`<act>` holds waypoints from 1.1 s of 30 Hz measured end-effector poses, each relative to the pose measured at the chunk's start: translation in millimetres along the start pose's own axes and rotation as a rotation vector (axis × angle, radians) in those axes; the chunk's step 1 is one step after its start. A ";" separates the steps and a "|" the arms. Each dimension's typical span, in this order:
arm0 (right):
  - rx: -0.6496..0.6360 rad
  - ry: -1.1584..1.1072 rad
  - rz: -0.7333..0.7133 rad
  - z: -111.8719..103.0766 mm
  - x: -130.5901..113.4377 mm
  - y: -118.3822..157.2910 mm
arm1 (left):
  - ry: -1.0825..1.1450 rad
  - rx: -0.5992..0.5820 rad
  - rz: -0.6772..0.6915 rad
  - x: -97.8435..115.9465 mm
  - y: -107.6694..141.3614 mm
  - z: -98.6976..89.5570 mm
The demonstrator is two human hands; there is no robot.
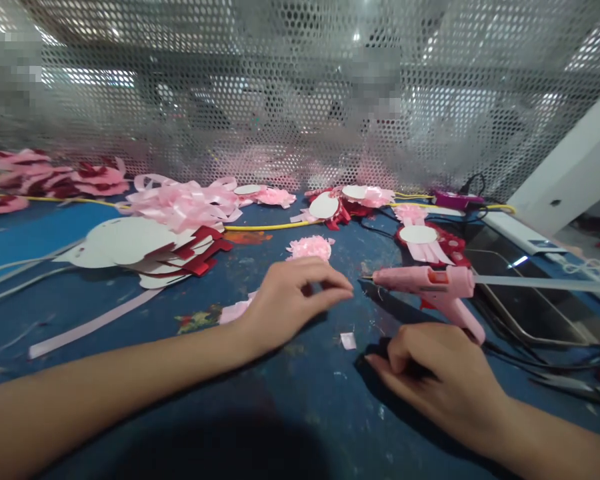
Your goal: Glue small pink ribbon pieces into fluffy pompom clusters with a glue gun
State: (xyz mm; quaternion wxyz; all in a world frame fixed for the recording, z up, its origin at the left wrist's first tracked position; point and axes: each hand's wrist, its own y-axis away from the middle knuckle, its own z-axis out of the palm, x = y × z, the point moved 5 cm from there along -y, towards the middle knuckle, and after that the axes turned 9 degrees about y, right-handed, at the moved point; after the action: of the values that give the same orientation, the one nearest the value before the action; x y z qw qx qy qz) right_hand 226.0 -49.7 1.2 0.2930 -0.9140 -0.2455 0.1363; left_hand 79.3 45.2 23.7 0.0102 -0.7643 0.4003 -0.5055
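My left hand (295, 297) hovers over the middle of the table, thumb and fingertips pinched together; anything between them is too small to make out. Just right of those fingertips is the nozzle of a pink glue gun (420, 280), with a long pale glue stick (540, 283) out of its back. My right hand (443, 383) rests curled below the gun, its palm side hidden. Between the hands lies a small pale pink ribbon piece (348, 341). A frilly pink rosette (310, 248) sits behind my left hand, and a pink ribbon strip (237, 311) is partly covered by it.
White card shapes with red ends (130, 247) lie left, before a heap of pink ribbon loops (185, 200). Rosettes with white discs (325, 205) line the back near a perforated metal screen (300, 100). On the right are a phone-like dark panel (525, 287), cables and cutters (580, 387).
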 end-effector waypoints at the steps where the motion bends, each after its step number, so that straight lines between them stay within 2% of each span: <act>1: -0.010 -0.003 0.000 1.4 0.2 0.4 | -0.039 0.068 -0.012 -5.2 -5.0 -8.6; 4: -0.042 -0.028 -0.020 5.3 0.8 1.6 | -0.122 0.219 -0.021 -22.8 -18.4 -31.1; 9: -0.077 -0.089 -0.034 7.6 1.8 2.9 | -0.004 0.308 -0.114 -53.6 -27.4 -47.7; 22: -0.130 -0.120 -0.009 10.8 2.3 5.1 | 0.262 0.377 -0.209 -83.8 -26.1 -52.7; 33: -0.155 -0.143 0.002 11.9 2.8 6.5 | 0.310 0.361 -0.183 -87.1 -28.0 -51.2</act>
State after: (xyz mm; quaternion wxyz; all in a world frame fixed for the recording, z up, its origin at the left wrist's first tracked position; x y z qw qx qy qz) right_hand 226.0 -47.2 -12.4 0.2031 -0.9221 -0.2747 0.1820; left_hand 41.5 138.3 -6.1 0.0393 -0.6964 0.2297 -0.6788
